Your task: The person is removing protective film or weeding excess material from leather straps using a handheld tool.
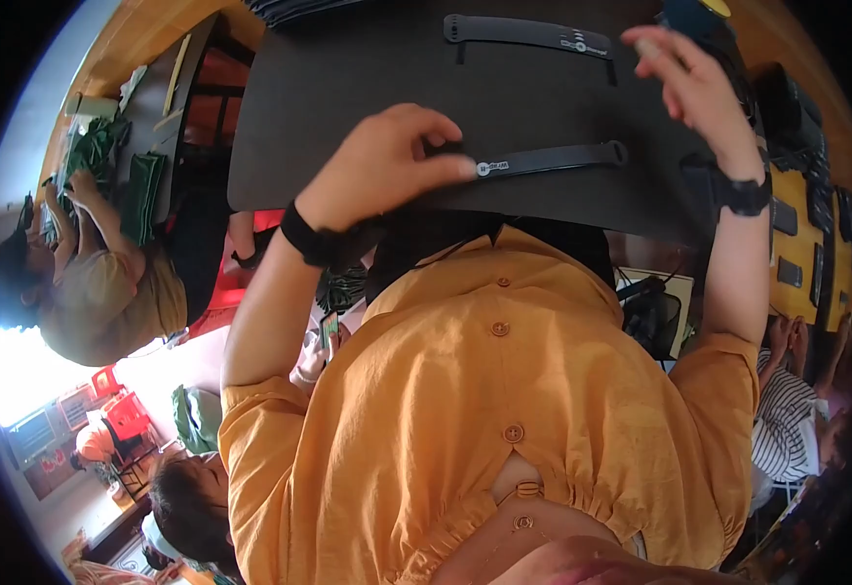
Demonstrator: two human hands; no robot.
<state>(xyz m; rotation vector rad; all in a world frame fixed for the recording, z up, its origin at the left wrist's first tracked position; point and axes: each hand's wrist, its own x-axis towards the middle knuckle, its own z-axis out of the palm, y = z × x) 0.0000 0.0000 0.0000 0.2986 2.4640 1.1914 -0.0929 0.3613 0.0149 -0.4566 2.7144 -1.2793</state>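
Two dark grey straps with white print lie crosswise on a black table (348, 88). The near strap (558, 160) has a rounded, holed tab at its right end. At its left end, the thumb tip of my left hand (382, 161) touches or nearly touches it. That hand's index finger is bent and stands apart from the thumb. My right hand (694, 93) hovers at the far right, nothing visible in it, with its fingers apart. It is nearest to the right end of the far strap (523, 34), which has dark tabs at its ends.
A dark folded stack (299, 10) lies at the table's far left. A dark blue and yellow round object (699, 15) stands at the far right. On the left, a person (95, 292) handles green material. Dark pieces lie on a yellow surface (792, 244) to the right.
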